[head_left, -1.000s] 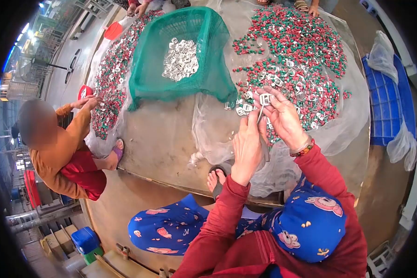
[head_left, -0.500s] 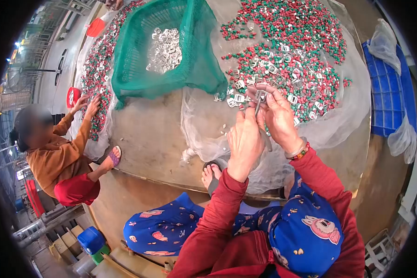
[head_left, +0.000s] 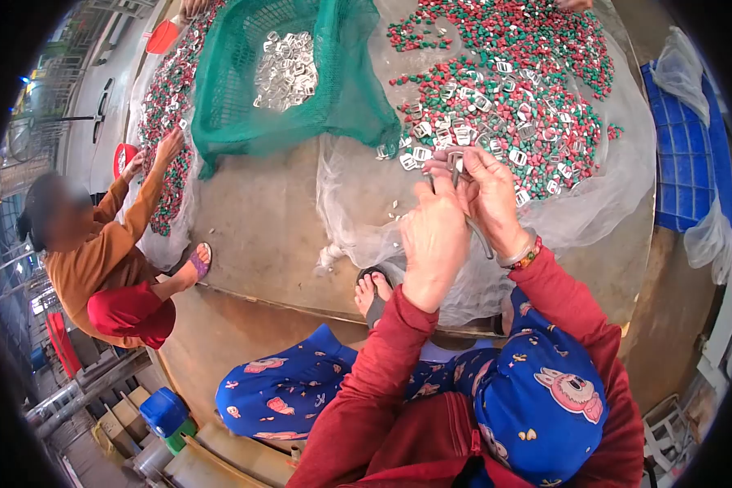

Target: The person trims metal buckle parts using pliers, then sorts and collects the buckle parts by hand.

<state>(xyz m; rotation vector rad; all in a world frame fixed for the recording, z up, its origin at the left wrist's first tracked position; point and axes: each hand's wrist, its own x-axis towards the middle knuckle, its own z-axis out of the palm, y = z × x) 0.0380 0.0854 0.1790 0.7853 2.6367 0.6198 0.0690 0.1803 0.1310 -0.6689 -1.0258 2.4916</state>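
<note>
Head view: below-right of the green basket [head_left: 232, 73], left grip [head_left: 435, 236] clasps a slim tool [head_left: 481, 235]; right grip [head_left: 494, 199] pinches a buckle [head_left: 456, 162], seemingly steadying it.

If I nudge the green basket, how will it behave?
The green basket likely slides rather than tips, being broad. It may feel light, since the white pieces cover only part of its bottom. The green mesh over its edge looks thin, so probably floppy.

Blue plastic crate [head_left: 681, 159] with a translucent bag [head_left: 678, 75] over its upper end, brown-sleeved co-worker [head_left: 93, 272] at far left
</note>
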